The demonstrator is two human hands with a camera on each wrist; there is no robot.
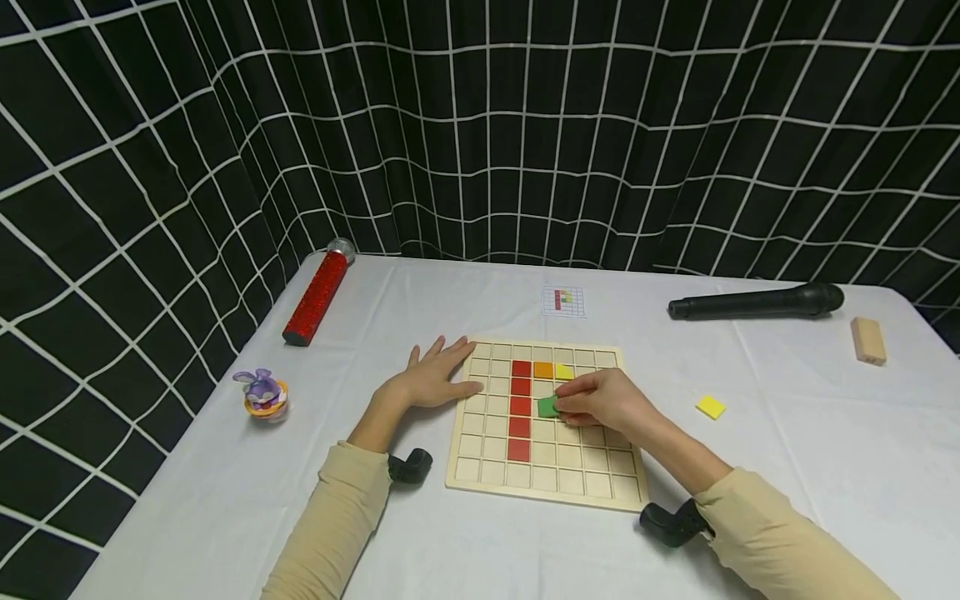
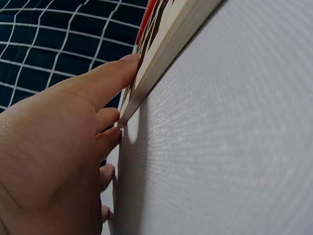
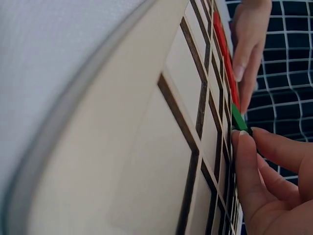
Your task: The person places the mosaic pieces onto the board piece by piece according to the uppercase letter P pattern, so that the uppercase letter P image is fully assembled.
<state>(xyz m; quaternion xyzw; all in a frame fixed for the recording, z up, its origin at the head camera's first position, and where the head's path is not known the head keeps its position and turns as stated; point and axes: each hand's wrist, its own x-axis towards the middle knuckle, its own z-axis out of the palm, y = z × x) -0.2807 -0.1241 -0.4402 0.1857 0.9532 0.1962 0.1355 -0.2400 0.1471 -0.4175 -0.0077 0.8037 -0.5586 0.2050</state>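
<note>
A light wooden grid board (image 1: pixel 480 472) lies on the table. One of its columns holds several red square tiles (image 1: pixel 520 406), with an orange tile (image 1: pixel 543 370) and a yellow tile (image 1: pixel 564 372) beside the top one. My right hand (image 1: pixel 607 400) pinches a green tile (image 1: pixel 547 407) over the cells right of the red column; the fingertips partly hide it. In the right wrist view the green tile (image 3: pixel 238 117) is tilted at the thumb and finger. My left hand (image 1: pixel 431 379) lies with fingers spread at the board's upper left edge, thumb touching the rim.
A loose yellow tile (image 1: pixel 710 407) lies right of the board. Behind it are a small printed grid card (image 1: pixel 564 302) and a black microphone (image 1: pixel 757 302). A wooden block (image 1: pixel 868 341) sits far right. Leftward are a red glittery microphone (image 1: pixel 318 296) and a purple rabbit figurine (image 1: pixel 264 395).
</note>
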